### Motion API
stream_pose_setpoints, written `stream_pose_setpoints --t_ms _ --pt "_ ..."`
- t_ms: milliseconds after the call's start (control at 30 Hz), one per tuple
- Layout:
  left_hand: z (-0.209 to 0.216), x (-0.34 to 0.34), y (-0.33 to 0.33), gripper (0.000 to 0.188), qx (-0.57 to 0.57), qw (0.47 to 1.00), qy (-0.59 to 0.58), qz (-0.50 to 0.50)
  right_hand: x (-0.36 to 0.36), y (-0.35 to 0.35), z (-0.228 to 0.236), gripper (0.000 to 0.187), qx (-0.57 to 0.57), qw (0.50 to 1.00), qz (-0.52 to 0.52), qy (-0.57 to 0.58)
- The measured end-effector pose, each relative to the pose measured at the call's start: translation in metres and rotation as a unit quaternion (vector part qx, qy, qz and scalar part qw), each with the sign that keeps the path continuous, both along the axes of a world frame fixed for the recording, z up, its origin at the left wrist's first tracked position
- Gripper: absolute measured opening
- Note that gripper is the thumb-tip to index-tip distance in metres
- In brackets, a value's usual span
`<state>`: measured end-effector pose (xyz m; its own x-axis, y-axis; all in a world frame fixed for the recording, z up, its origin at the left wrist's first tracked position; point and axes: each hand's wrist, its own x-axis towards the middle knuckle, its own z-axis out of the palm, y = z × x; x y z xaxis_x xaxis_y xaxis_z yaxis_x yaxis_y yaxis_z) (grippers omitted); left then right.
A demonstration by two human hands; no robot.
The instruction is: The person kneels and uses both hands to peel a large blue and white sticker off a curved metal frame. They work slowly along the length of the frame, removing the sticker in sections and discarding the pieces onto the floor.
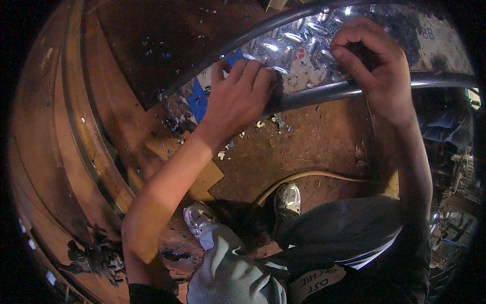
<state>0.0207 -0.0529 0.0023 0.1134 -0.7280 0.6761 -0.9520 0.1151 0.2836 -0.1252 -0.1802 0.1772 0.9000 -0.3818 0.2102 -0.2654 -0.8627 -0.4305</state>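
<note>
Rust-brown floor (314,137), littered with pale flakes (260,123), fills the head view. Ahead, a shiny raised-pattern metal plate (304,38) bearing blue film (198,101) lies between dark tubes (334,91). The left hand's (234,96) fingers bend over it, grip hidden; the right hand's (377,66) thumb and forefinger meet over it. A hose (304,175) curves between plate and shoes (200,218).

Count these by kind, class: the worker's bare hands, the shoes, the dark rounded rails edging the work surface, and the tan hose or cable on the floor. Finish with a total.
Bare hands: 2 (left hand, right hand)
Shoes: 2 (left shoe, right shoe)
Dark rails: 2 (upper rail, lower rail)
Tan hose or cable: 1
Total: 7
</note>
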Motion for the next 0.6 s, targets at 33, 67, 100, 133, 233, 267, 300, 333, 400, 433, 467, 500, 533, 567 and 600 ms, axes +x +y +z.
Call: stream_pose_setpoints --t_ms 33,67,100,133,233,267,300,333,400,433,467,500,533,567,600 --pt "-0.001 -0.001 -0.001 0.019 0.013 1.000 0.002 -0.004 0.000 -0.001 0.001 0.009 -0.004 1.000 0.005 0.002" --pt "-0.002 -0.002 -0.002 0.019 0.019 1.000 -0.001 -0.001 0.000 -0.002 0.001 0.009 -0.009 1.000 0.009 0.003" --pt "-0.003 -0.003 -0.003 0.019 0.025 1.000 -0.004 0.001 0.000 -0.002 0.001 0.009 -0.013 1.000 0.012 0.004" --pt "-0.005 -0.004 -0.003 0.019 0.035 0.999 -0.011 0.005 -0.001 -0.002 0.001 0.009 0.001 1.000 0.004 -0.001" --pt "-0.008 -0.003 0.000 0.017 0.041 0.999 0.002 -0.008 -0.001 0.001 -0.001 0.008 0.030 0.999 -0.010 -0.011" --pt "-0.009 -0.002 0.001 0.018 0.034 0.999 0.029 -0.020 -0.001 0.001 0.000 0.008 0.031 0.999 -0.008 -0.012" --pt "-0.009 -0.001 0.002 0.019 0.028 0.998 0.056 -0.031 -0.001 0.002 0.000 0.008 0.034 0.999 -0.006 -0.013" --pt "-0.009 0.000 0.003 0.020 0.021 0.995 0.083 -0.041 -0.001 0.002 0.001 0.008 0.027 1.000 -0.006 -0.012" --pt "-0.009 0.002 0.004 0.022 -0.020 0.988 0.143 -0.047 -0.001 0.002 0.003 0.008 0.015 1.000 -0.006 -0.011" --pt "-0.008 0.002 0.005 0.023 -0.041 0.983 0.172 -0.049 0.000 -0.001 0.006 0.006 0.012 1.000 -0.003 0.003" --pt "-0.008 0.002 0.006 0.025 -0.049 0.983 0.165 -0.056 0.000 -0.005 0.010 0.006 0.012 1.000 0.000 0.018" --pt "-0.007 0.003 0.007 0.026 -0.057 0.984 0.159 -0.061 0.000 -0.006 0.010 0.007 0.010 1.000 0.002 0.022" --pt "-0.006 0.003 0.008 0.027 -0.063 0.984 0.152 -0.065 0.001 -0.008 0.011 0.008 0.009 1.000 0.005 0.025" --pt "-0.005 0.004 0.009 0.027 -0.065 0.988 0.124 -0.061 0.000 -0.007 0.009 0.008 0.007 1.000 0.004 0.018" --pt "-0.004 0.006 0.010 0.026 -0.063 0.992 0.095 -0.055 0.001 -0.007 0.009 0.008 0.007 1.000 0.005 0.013"
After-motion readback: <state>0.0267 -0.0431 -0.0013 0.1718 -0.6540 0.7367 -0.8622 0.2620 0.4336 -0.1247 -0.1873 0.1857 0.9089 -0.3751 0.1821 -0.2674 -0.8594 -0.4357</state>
